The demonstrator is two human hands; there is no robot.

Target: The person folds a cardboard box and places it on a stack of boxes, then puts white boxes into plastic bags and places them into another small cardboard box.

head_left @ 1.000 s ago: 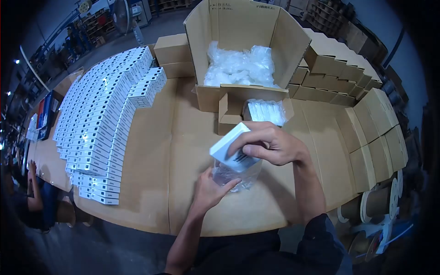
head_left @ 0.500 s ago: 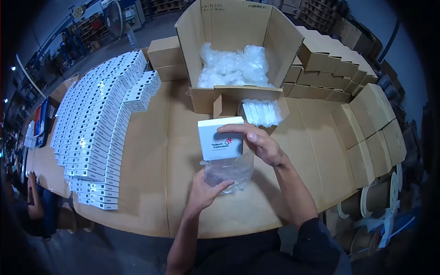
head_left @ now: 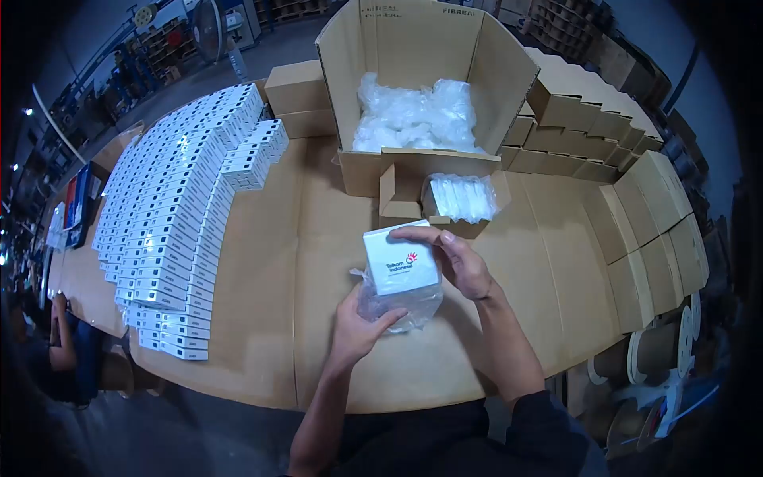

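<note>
A small white box point(head_left: 397, 270) with "Telkom Indonesia" print is partway inside a clear plastic bag point(head_left: 415, 306), its upper part standing out of the bag's mouth. My left hand point(head_left: 356, 330) grips the bag from the lower left, thumb across its front. At the box's top and right side is my right hand point(head_left: 467, 269), its fingers bent over the upper edge and its thumb near the corner. Just beyond the hands, an open brown carton point(head_left: 399, 208) holds several wrapped packs point(head_left: 461, 199).
Behind stands a large open carton point(head_left: 421, 32) with loose clear plastic bags point(head_left: 417, 119). Stacked white boxes point(head_left: 163, 230) fill the table's left side. Brown cartons point(head_left: 656, 199) line the right edge. Another person's arm point(head_left: 60, 338) shows at far left.
The white box has slid deeper into the bag, with less of it standing out. It now tilts slightly, my right hand following it down. The whole view has shifted a little.
</note>
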